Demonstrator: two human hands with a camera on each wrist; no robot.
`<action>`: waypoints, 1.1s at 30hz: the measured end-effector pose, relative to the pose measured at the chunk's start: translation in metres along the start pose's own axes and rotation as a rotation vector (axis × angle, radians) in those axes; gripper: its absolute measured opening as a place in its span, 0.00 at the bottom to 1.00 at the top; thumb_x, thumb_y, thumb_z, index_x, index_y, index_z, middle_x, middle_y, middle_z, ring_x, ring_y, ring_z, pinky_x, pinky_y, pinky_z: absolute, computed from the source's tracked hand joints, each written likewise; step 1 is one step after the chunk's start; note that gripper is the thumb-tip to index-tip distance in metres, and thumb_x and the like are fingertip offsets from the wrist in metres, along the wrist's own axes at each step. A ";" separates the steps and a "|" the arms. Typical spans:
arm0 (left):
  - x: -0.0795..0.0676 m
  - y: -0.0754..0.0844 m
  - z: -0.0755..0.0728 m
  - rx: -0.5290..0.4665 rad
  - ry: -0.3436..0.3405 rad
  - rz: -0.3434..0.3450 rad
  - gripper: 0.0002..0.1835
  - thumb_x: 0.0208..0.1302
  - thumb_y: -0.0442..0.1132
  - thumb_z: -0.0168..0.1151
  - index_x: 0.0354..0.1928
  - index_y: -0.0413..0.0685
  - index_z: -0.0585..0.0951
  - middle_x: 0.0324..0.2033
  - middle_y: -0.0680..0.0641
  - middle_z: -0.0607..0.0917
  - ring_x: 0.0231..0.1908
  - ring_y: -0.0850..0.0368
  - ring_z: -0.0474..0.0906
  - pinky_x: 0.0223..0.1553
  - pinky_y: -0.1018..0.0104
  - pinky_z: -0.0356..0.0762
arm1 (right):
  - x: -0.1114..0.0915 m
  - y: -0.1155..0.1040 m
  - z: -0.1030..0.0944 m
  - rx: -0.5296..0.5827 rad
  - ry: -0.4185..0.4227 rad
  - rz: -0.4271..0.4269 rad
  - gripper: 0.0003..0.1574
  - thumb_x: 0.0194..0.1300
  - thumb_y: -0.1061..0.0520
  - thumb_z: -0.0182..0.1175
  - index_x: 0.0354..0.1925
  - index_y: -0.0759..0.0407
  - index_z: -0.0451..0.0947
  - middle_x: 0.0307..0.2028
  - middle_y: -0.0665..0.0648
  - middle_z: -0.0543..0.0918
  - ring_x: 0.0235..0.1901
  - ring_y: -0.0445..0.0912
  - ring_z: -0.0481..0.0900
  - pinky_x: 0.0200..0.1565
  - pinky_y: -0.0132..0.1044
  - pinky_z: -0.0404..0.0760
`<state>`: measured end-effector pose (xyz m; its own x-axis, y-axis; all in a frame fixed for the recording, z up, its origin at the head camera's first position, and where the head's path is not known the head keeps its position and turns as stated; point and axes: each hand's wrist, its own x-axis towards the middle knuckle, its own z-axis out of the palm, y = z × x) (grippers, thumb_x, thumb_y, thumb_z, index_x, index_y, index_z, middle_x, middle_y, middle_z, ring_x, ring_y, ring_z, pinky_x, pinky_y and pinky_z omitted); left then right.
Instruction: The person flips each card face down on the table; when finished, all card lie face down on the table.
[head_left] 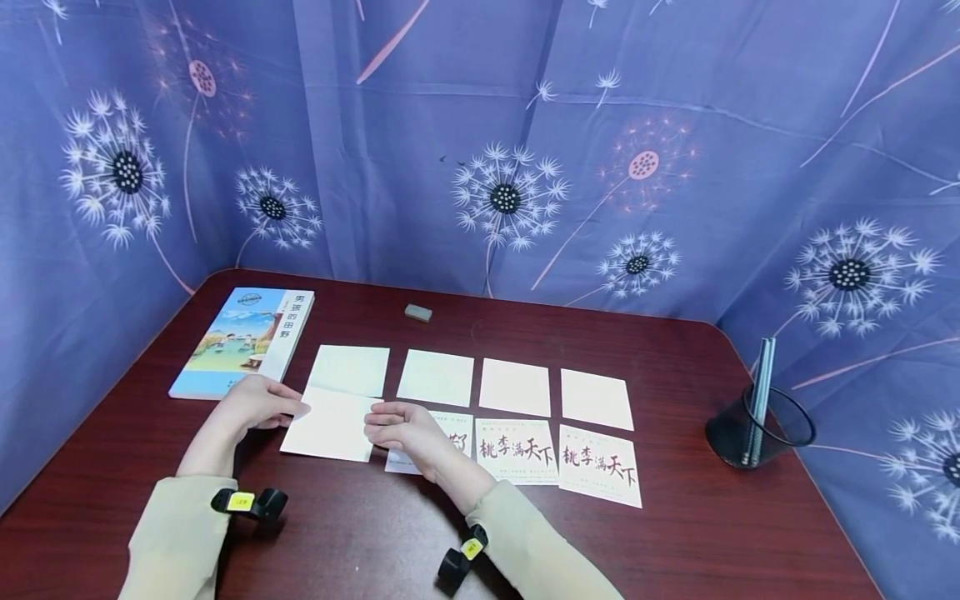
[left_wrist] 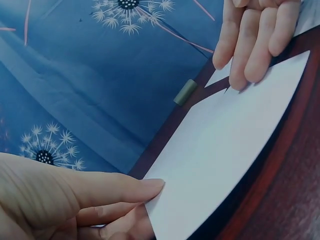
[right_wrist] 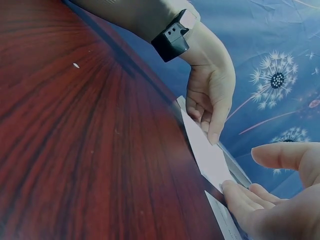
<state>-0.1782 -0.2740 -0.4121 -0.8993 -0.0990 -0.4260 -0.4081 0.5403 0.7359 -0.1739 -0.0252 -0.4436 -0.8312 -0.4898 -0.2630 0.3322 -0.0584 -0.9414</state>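
1. Apparently the step in hand is the handling of one blank white card [head_left: 327, 429], left of centre in the head view, at the left end of the lower row; whether it is being lifted or settled, I cannot tell.

2. The left hand [head_left: 258, 402] pinches this card by its left edge: in the left wrist view the thumb [left_wrist: 150, 188] lies on top and the fingers go beneath.

3. The right hand [head_left: 412, 432] touches the card's opposite edge with straight fingers. In the right wrist view its thumb [right_wrist: 276, 155] stands wide of them, so that side is touched, not pinched.

4. Just above the held card, left of centre in the head view, lies an upper-left blank card [head_left: 351, 368], first in a row of four plain faces.

5. Along the lower row, a half-covered printed card [head_left: 457, 425] lies partly behind the right hand; then come a middle printed card [head_left: 517, 452] and a right-end printed card [head_left: 600, 467], both with red calligraphy facing up.

6. As a judgement, the next move calls for control of both edges. If the held card is to match its lower neighbours, it would need turning over, with the right thumb closing in to help; if its plain side is wanted, lowering it flat and squaring it would do.
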 end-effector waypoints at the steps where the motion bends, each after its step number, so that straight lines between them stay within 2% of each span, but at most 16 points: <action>1: 0.000 0.000 0.000 0.005 0.003 0.000 0.23 0.56 0.37 0.70 0.48 0.24 0.80 0.20 0.53 0.84 0.21 0.64 0.79 0.25 0.71 0.78 | 0.000 0.000 0.000 -0.001 -0.001 0.000 0.29 0.60 0.71 0.56 0.61 0.76 0.68 0.57 0.72 0.78 0.57 0.58 0.79 0.56 0.38 0.81; 11: -0.001 -0.001 -0.001 0.030 0.015 -0.015 0.23 0.54 0.37 0.71 0.47 0.26 0.81 0.20 0.52 0.84 0.23 0.63 0.80 0.26 0.71 0.79 | 0.001 0.001 0.000 0.005 0.002 0.005 0.29 0.59 0.72 0.56 0.60 0.77 0.68 0.57 0.72 0.78 0.56 0.57 0.80 0.56 0.38 0.81; 20: -0.003 0.004 -0.001 0.031 0.030 -0.011 0.21 0.55 0.38 0.71 0.46 0.26 0.82 0.24 0.49 0.86 0.23 0.63 0.81 0.27 0.71 0.80 | 0.000 0.000 0.000 0.004 0.006 0.004 0.29 0.60 0.72 0.56 0.61 0.77 0.68 0.57 0.73 0.78 0.56 0.57 0.80 0.57 0.38 0.80; 27: 0.000 0.006 0.005 -0.012 0.058 0.051 0.24 0.60 0.39 0.68 0.52 0.26 0.79 0.34 0.41 0.87 0.27 0.63 0.82 0.33 0.70 0.81 | -0.003 -0.005 -0.003 0.000 -0.002 -0.011 0.30 0.61 0.70 0.57 0.62 0.76 0.68 0.58 0.72 0.77 0.56 0.56 0.81 0.55 0.36 0.81; 30: 0.003 0.008 0.013 -0.059 0.068 0.092 0.24 0.61 0.38 0.67 0.54 0.26 0.78 0.40 0.37 0.86 0.29 0.65 0.82 0.34 0.71 0.83 | -0.007 -0.008 -0.010 -0.017 -0.014 -0.021 0.32 0.60 0.70 0.57 0.63 0.76 0.66 0.59 0.72 0.76 0.58 0.57 0.79 0.56 0.36 0.80; 33: 0.006 0.012 0.024 -0.110 0.058 0.141 0.23 0.63 0.36 0.65 0.54 0.25 0.77 0.42 0.35 0.86 0.30 0.66 0.81 0.35 0.72 0.83 | -0.012 -0.010 -0.020 -0.035 -0.028 -0.035 0.33 0.60 0.70 0.56 0.64 0.76 0.65 0.60 0.74 0.75 0.60 0.59 0.77 0.57 0.37 0.79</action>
<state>-0.1853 -0.2483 -0.4182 -0.9550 -0.0782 -0.2863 -0.2895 0.4582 0.8404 -0.1763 -0.0013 -0.4347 -0.8290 -0.5123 -0.2242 0.2868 -0.0454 -0.9569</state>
